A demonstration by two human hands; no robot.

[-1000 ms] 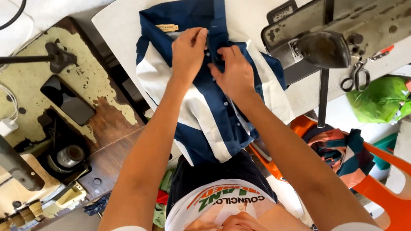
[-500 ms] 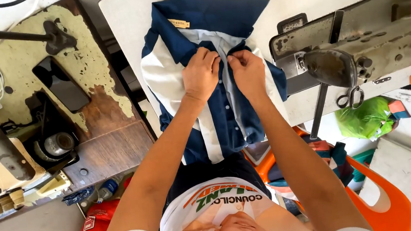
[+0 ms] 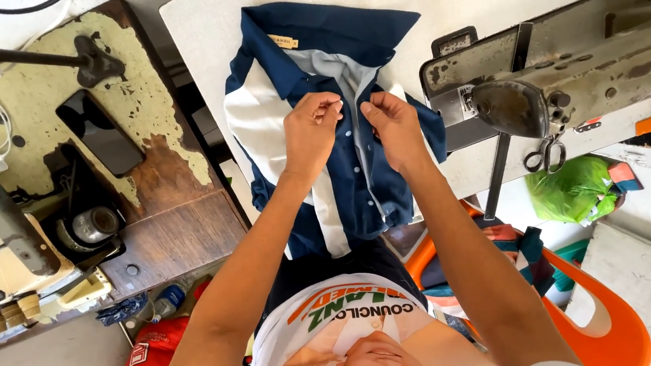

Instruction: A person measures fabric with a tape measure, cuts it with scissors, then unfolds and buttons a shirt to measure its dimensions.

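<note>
Shirt: navy and white shirt (image 3: 321, 129) lies flat beside the sewing machine (image 3: 564, 71).
Left hand (image 3: 312, 130): fingers pinched on its placket.
Right hand (image 3: 392, 123): likewise pinching.

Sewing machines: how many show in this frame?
2: a grey sewing machine at right beside the navy-and-white shirt, and a cream one at far left, partly cut off; others may lie outside view.

navy and white shirt (image 3: 317, 176), collar up, probably unbuttoned, flat on table
</note>
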